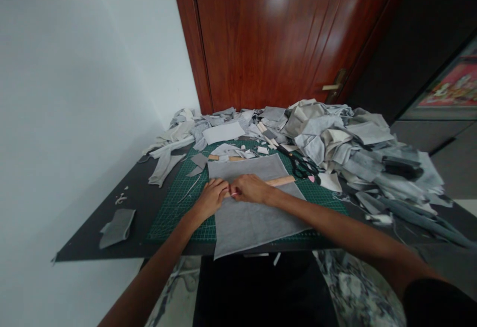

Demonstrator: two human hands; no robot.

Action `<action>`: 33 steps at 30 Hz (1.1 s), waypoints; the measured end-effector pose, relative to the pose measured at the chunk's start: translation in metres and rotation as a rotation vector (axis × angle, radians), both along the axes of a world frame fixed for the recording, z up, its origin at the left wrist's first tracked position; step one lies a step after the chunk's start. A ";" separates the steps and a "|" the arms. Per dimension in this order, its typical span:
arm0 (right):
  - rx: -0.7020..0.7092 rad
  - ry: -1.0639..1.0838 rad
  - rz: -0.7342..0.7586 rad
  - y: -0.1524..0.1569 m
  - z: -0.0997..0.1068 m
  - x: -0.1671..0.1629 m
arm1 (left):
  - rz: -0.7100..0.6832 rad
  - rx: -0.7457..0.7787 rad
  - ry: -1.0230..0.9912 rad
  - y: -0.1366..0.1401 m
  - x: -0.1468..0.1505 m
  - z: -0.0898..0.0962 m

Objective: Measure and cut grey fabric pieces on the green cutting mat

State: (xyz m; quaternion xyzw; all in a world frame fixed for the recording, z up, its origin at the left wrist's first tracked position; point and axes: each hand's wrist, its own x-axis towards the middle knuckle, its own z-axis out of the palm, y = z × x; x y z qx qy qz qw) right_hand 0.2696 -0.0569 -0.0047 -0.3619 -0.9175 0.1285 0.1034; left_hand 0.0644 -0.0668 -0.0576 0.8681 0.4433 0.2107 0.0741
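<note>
A grey piece of fabric [257, 222] lies flat, its lower edge hanging past the table's front. Across it, at a slight slant, lies a wooden ruler [281, 181]. My left hand [213, 196] is at the fabric's left edge, fingers bent and pressing on the ruler's left end. Close beside it, my right hand [249, 188] is closed in a pinch, with a small pale pink thing [234, 194] showing at the fingertips. Its kind is too small to tell. The right hand and forearm hide part of the ruler.
A green cutting mat [175, 217] lies under the fabric on a dark table [89, 237]. Black-handled scissors [303, 165] rest to the right, before a large heap of fabric [335, 143]. A folded grey piece [118, 227] lies far left; a white card [223, 132] lies behind.
</note>
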 end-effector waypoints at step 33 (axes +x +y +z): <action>-0.115 0.105 -0.060 0.015 0.002 0.131 | 0.136 -0.041 0.220 -0.019 0.115 0.021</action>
